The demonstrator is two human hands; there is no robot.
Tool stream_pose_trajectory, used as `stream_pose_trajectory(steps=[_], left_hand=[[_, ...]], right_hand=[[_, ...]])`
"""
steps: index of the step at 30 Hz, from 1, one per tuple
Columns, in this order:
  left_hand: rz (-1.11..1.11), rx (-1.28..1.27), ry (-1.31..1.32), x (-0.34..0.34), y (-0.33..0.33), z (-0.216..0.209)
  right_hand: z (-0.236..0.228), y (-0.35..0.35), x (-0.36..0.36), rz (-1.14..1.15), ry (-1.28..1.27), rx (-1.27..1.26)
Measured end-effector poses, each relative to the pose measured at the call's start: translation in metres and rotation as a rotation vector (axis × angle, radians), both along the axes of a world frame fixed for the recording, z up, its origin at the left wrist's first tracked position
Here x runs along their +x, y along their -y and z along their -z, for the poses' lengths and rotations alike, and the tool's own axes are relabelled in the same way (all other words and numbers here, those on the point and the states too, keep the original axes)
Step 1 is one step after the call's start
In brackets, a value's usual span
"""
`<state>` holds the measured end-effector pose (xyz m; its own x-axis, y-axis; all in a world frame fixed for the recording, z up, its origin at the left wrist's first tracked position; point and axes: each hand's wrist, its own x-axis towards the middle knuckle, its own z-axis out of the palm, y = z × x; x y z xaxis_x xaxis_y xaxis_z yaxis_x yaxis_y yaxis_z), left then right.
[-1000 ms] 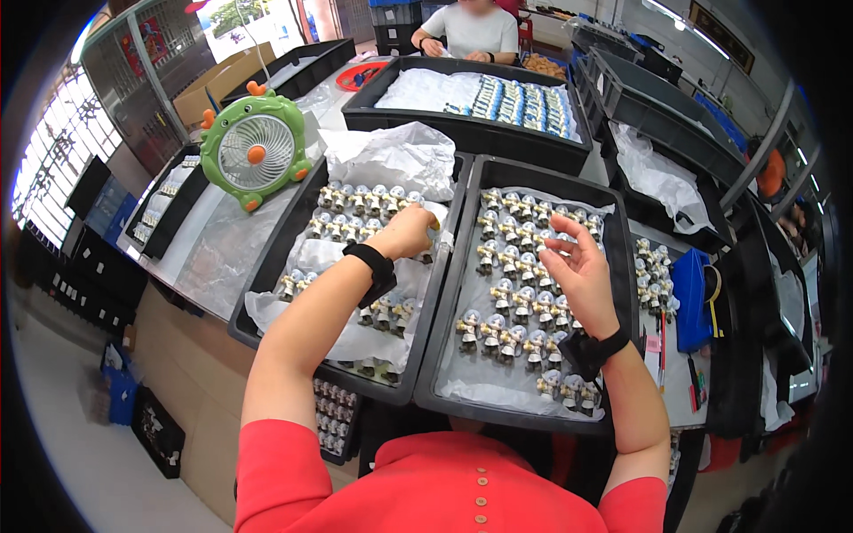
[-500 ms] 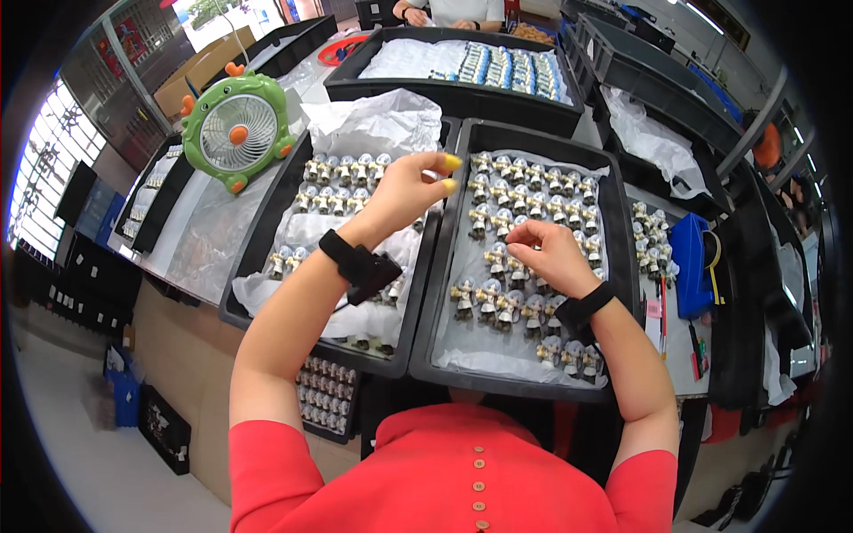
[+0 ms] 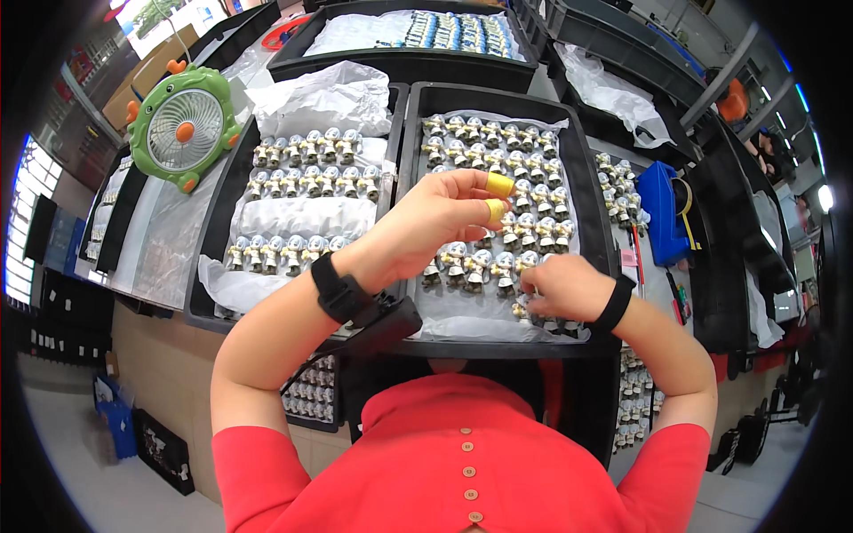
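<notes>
Figurines: dozens (some hidden); finger cots: two; fan: one.

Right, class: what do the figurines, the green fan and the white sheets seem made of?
Figurines: probably painted plastic or resin; small moulded shapes, distinct colour patches.
Green fan: likely smooth plastic; rounded, moulded-looking outline.
White sheets: perhaps paper or film, matte; thin, creased.

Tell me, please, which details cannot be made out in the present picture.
All in the head view:
Right hand: its own fingers hide whether it grips any figurine.
Right tray: the left hand hides some figurines.
Left tray: the black wrist device and forearm hide its near right corner.
Blue-and-white pieces in the far tray: too small to identify.
</notes>
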<state>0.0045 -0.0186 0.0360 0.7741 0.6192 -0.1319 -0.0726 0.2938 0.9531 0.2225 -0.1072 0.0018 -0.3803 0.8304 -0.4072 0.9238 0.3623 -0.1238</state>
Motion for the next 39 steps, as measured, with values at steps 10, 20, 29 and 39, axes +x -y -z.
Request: stream_pose_trajectory(steps=[10,20,29,39], left_hand=[[0.024,-0.088,-0.029,0.014,-0.013,0.027],[0.059,-0.121,0.019,0.002,-0.007,0.037],[-0.095,-0.238,0.224,0.007,-0.020,0.041],[-0.114,-0.172,0.190,0.009,-0.020,0.049]], right_hand=[[0.014,0.014,-0.013,0.153,-0.133,0.006],[-0.053,-0.029,-0.017,0.311,-0.873,0.038],[-0.019,-0.064,-0.023,0.383,-1.504,-0.010],[0.000,-0.068,-0.021,0.403,-1.566,-0.061]])
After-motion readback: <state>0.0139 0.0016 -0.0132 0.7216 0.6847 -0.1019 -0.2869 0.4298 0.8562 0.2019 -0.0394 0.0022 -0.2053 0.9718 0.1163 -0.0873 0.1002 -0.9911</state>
